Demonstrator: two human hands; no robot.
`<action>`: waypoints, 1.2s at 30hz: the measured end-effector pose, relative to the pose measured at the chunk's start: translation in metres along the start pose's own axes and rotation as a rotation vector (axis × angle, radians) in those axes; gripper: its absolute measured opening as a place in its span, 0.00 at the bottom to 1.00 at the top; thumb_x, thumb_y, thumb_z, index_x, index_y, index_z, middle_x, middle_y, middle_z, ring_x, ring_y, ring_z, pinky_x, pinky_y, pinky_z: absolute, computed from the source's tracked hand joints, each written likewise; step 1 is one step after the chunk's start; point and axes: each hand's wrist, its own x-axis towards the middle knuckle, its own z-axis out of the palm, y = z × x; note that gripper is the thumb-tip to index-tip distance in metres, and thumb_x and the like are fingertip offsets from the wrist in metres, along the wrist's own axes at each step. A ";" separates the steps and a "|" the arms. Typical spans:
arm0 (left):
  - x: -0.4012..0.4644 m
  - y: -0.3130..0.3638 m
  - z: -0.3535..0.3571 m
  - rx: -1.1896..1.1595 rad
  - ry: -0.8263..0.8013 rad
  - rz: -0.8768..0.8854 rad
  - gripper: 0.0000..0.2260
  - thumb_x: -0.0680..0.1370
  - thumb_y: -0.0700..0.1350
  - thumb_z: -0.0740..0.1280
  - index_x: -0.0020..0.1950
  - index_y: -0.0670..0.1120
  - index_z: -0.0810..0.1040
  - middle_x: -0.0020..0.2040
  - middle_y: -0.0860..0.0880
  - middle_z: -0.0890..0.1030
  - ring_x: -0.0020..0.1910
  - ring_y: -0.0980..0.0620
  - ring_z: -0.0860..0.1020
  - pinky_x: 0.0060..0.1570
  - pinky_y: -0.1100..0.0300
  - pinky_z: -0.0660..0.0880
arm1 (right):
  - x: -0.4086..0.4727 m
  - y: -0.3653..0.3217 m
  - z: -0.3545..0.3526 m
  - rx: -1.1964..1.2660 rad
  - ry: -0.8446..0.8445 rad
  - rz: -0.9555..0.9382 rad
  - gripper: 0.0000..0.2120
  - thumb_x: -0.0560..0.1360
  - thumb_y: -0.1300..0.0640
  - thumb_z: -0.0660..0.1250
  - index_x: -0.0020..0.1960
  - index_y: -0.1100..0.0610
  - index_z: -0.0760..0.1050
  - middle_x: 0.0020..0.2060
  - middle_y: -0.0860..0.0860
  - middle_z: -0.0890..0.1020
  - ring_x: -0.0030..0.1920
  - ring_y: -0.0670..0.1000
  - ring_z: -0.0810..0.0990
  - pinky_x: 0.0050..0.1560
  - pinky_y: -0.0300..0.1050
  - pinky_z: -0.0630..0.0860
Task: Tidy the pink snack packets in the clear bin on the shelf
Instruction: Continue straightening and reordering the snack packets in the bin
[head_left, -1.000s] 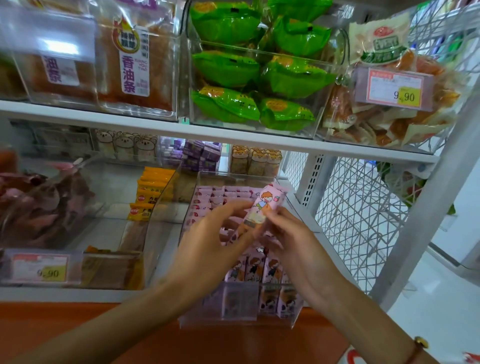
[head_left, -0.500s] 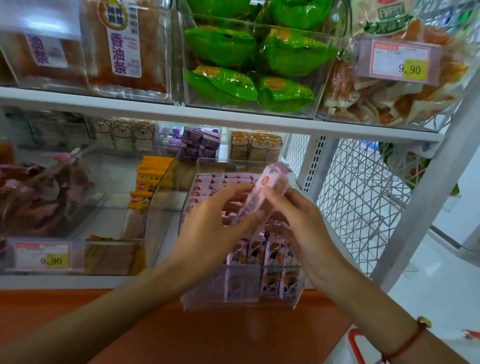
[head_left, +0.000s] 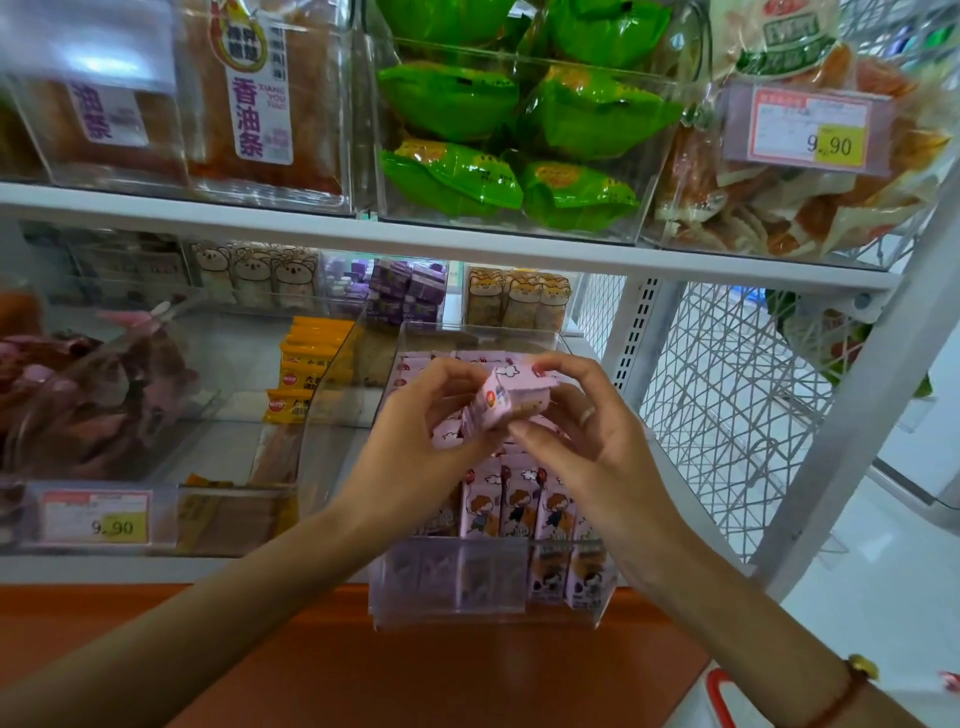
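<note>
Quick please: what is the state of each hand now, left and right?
Left hand: closed, pinching the pink snack packets.
Right hand: closed, gripping the same packets from the other side.

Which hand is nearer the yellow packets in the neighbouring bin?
Left. The left hand holds the pink packet on the side facing the yellow packets; the right hand holds it from the far side.

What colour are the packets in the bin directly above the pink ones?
Bright green packets, clearest in the head view.
</note>
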 end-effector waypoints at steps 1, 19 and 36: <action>0.000 0.000 0.000 0.003 0.000 0.006 0.16 0.71 0.37 0.73 0.56 0.47 0.75 0.54 0.55 0.81 0.54 0.62 0.79 0.56 0.68 0.74 | 0.000 0.001 0.000 -0.002 -0.003 -0.009 0.19 0.73 0.62 0.69 0.55 0.40 0.74 0.54 0.46 0.82 0.57 0.43 0.79 0.56 0.41 0.77; 0.004 0.004 -0.002 -0.450 0.088 -0.354 0.27 0.68 0.53 0.71 0.64 0.47 0.71 0.53 0.49 0.83 0.48 0.55 0.83 0.42 0.65 0.79 | -0.003 0.000 -0.003 -0.165 0.034 0.040 0.15 0.71 0.51 0.69 0.58 0.46 0.73 0.52 0.43 0.81 0.49 0.41 0.81 0.48 0.38 0.80; 0.008 0.013 -0.006 -0.292 0.089 -0.378 0.24 0.65 0.55 0.71 0.57 0.46 0.74 0.40 0.53 0.85 0.39 0.56 0.84 0.31 0.66 0.78 | -0.001 -0.002 -0.020 -0.218 0.130 0.077 0.21 0.65 0.40 0.66 0.56 0.45 0.74 0.44 0.46 0.82 0.41 0.39 0.81 0.40 0.33 0.77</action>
